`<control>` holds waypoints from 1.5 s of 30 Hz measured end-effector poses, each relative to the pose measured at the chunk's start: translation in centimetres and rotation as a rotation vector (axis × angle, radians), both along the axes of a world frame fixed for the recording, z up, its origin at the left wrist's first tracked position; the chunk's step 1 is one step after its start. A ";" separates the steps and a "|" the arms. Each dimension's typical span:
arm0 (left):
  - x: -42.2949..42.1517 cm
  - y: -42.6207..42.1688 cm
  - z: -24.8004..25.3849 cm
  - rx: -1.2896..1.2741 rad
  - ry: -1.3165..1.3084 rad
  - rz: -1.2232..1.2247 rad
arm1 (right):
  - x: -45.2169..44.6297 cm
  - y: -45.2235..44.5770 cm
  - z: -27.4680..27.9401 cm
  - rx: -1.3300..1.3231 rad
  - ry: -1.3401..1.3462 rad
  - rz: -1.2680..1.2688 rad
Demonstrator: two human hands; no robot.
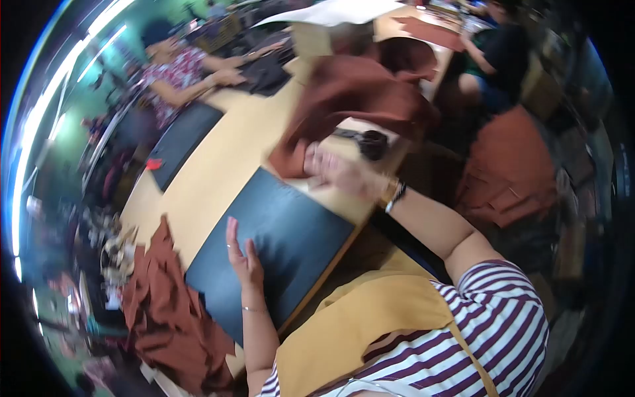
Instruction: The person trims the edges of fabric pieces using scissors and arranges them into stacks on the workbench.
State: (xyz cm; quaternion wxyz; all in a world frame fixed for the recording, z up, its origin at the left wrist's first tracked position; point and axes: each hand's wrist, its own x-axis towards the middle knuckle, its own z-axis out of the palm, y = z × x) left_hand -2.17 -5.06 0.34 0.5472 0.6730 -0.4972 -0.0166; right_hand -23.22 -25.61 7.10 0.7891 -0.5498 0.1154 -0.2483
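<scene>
My right hand (334, 171) is closed at the near corner of a reddish-brown leather-like piece (350, 92), slightly smeared by motion. The piece is raised and folded over itself above the table. Over the dark blue-black mat (291, 212) hovers my left hand (245, 261), its fingers apart and holding nothing. A small dark round object (374, 143) stands beyond my right wrist, close to the brown piece; its kind is unclear.
A crumpled brown pile (169, 311) hangs at the table's left edge. More brown pieces (509, 169) are stacked at right. Across the light table (218, 149), a person (175, 73) handles dark material beside another dark mat (185, 142). Another person (499, 56) sits far right.
</scene>
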 end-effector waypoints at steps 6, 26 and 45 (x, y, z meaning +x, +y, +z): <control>4.6 4.6 2.1 -0.230 -0.112 0.295 | 2.9 5.9 -7.5 -0.003 0.158 0.268; 1.1 3.3 4.9 0.834 -0.315 0.168 | -2.0 -3.5 -8.3 -0.311 -0.092 -0.986; 6.0 4.8 -1.0 0.887 -0.341 0.418 | -7.0 -15.4 -8.6 -1.442 0.730 -0.871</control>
